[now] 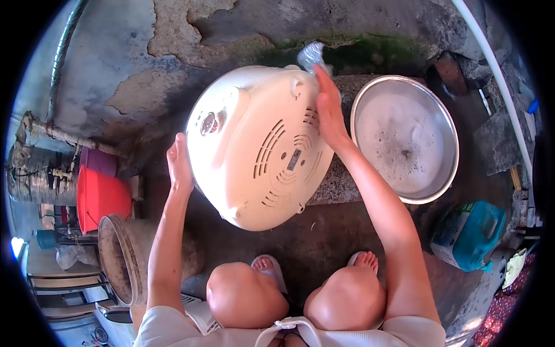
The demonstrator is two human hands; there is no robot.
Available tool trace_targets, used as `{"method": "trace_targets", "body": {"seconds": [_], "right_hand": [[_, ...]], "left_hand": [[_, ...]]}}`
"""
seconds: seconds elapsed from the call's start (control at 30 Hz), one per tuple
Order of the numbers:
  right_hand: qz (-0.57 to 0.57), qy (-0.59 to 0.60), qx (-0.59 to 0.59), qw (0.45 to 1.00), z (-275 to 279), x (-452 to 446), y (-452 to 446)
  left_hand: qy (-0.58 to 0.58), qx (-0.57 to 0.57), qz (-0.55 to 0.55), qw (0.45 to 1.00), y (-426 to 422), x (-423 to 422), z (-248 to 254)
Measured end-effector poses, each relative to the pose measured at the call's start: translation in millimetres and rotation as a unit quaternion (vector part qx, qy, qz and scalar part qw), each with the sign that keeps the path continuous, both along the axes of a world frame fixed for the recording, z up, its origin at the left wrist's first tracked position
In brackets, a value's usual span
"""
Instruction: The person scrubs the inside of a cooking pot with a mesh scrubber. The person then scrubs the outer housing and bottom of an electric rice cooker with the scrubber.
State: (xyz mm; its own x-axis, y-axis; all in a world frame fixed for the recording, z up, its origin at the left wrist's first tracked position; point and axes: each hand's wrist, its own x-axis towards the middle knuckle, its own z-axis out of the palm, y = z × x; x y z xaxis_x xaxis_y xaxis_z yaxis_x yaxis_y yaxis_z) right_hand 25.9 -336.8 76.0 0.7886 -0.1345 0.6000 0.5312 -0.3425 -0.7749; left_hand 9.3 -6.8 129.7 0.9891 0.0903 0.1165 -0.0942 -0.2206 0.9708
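Observation:
A cream-white rice cooker [260, 162] is tipped up in front of me. Its underside, with vent slots, small feet and a label, faces me, and a round emblem shows on its side. My left hand [178, 162] presses against its left side, fingers partly hidden behind it. On the opposite side, my right hand [330, 113] lies along the cooker's edge, so the cooker is held between both palms. A crumpled, shiny greyish piece [312, 56] shows just beyond my right fingertips; I cannot tell whether it is wet cloth or plastic.
A metal basin [454, 156] of foamy water stands at the right on a stone slab [332, 188]. Nearer is a teal jug [468, 234]. On the left are a red bucket [103, 196] and a large worn bucket [118, 260]. A peeling wall [127, 75] rises behind.

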Motion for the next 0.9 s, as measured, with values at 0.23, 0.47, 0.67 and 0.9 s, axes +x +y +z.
{"method": "trace_targets", "body": {"seconds": [0.23,0.47,0.67,0.9], "right_hand": [[-0.026,0.088,0.136,0.986,-24.8,23.4,19.4],[-0.047,-0.165,-0.056,0.984,69.2,2.8,36.1],[0.01,-0.256,-0.088,0.963,76.5,-17.3,30.0],[-0.031,-0.17,-0.094,0.981,91.5,-14.2,31.8]], "left_hand": [[0.021,-0.007,-0.023,0.999,-0.4,3.0,5.4],[0.005,0.041,-0.013,0.999,-18.0,7.3,16.4],[0.006,0.089,-0.006,0.996,-16.7,10.9,15.8],[-0.005,0.163,-0.009,0.987,-26.5,12.2,23.3]]}}
